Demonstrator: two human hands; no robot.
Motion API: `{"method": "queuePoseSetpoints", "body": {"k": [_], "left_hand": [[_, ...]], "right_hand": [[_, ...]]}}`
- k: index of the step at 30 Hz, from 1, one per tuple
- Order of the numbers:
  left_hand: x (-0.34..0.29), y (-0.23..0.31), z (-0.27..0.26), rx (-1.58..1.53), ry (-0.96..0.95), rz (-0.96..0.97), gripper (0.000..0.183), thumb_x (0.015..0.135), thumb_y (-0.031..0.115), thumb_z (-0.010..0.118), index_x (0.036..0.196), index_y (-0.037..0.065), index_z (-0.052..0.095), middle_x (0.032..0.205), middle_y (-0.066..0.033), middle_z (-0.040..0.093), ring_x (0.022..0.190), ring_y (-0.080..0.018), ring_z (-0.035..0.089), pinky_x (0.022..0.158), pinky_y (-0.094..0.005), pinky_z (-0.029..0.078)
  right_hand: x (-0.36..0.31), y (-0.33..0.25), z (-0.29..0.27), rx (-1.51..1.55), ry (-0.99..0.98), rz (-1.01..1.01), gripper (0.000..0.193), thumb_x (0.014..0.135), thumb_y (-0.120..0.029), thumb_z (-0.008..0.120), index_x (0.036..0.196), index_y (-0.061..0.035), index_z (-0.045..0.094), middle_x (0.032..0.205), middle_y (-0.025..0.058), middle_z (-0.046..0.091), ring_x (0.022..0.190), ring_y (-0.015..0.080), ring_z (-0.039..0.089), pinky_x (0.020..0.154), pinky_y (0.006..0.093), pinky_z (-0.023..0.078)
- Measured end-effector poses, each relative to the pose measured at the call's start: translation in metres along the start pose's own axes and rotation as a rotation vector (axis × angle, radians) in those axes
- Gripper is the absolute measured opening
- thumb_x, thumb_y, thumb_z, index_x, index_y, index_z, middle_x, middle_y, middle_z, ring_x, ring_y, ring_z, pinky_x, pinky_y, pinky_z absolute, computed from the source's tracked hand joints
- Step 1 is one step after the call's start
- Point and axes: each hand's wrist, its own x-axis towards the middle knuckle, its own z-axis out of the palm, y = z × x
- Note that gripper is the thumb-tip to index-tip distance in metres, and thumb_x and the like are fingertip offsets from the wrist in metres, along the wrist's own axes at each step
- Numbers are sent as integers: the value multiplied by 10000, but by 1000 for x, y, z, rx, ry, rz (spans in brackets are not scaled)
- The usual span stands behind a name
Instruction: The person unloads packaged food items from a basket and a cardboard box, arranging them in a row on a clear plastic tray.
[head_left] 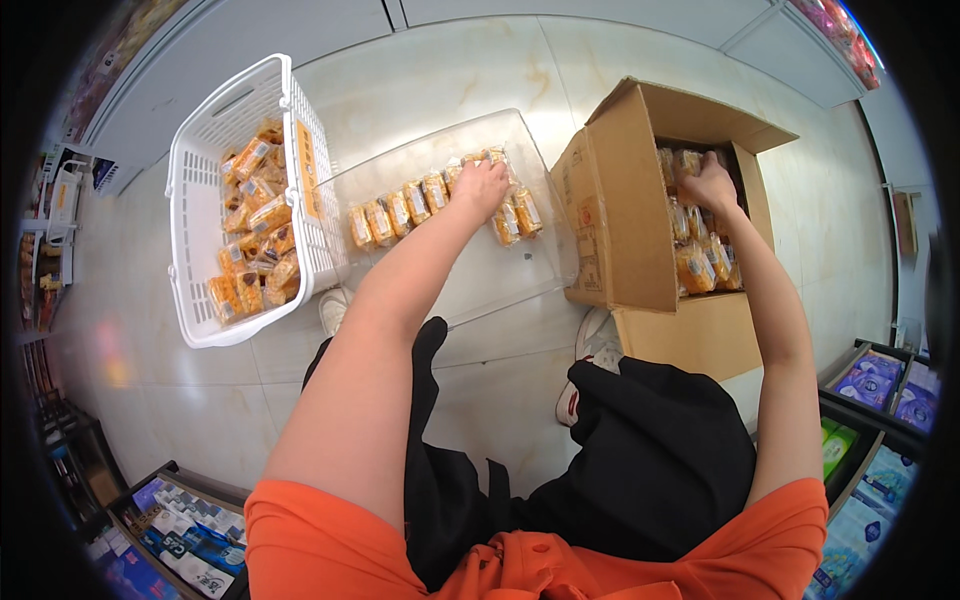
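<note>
Two hands, two containers: left hand (484,188) over row of wrapped orange snack packs (398,212) in clear plastic bin (505,275), fingers part-curled; right hand (712,183) inside cardboard carton (625,190), fingers bent at packs; grip of either cannot be told. Row ordered, probably saving space; carton flaps (690,345) spread, leaving access. White basket (178,250) holds loose heap (255,215).

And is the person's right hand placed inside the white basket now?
No, the right hand reaches into the open cardboard box, while the white basket stands apart on the left side.
</note>
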Motion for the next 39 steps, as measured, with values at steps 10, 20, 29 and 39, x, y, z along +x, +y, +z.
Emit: {"method": "queuePoseSetpoints", "body": {"k": [10,20,29,39], "left_hand": [[-10,1,5,-234,73,-85,393,793,85,543,1182,93,488,1291,-94,410,1065,-247,502,811,-367,487],[20,12,25,-100,-4,-198,444,896,210,448,1333,276,399,1497,-28,197,1294,-411,299,968,-547,345],[45,23,27,-217,-24,-284,439,888,390,423,1318,303,402,1455,-103,257,1322,-410,206,1038,-589,160],[35,17,29,-301,-5,-248,262,882,374,472,1133,410,540,1429,-30,248,1249,-373,308,979,-506,287]], "right_hand": [[-3,7,4,0,-1,-4,653,695,-415,631,1135,21,425,1074,268,581,1032,371,563,880,408,442],[9,7,15,-31,52,-44,634,696,-374,596,1148,37,429,1218,252,493,1085,388,515,900,413,419],[35,56,34,-57,25,-60,895,748,-492,586,1352,83,259,1368,260,360,1282,354,348,1035,377,319],[33,57,50,-21,156,-170,633,797,-401,542,1211,45,364,1190,324,458,1122,465,437,925,462,384]]}}
